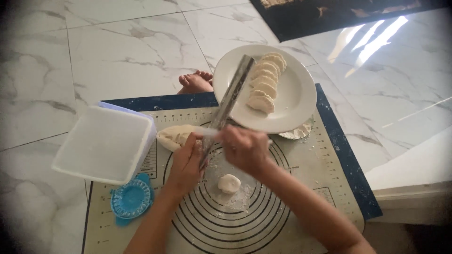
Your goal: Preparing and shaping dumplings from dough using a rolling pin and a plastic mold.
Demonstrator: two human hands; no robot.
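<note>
Now | left hand [186, 162], right hand [245, 148] apparently gripping rolling pin [229, 101] tilted

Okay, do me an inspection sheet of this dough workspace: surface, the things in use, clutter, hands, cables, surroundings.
Surface: cream baking mat with printed circles and a dark blue border, dusted with flour.
Job's things: rolling pin held at a tilt over the mat; small dough ball on the circles; larger dough lump behind the left hand.
Clutter: white plate with a row of folded dumplings; white plastic container; blue dumpling press at the mat's left edge.
Hands: left hand and right hand both grip the pin's near end.
Cables: nothing seen.
Surroundings: white marble floor; bare foot beyond the mat; dark rug at top.
</note>
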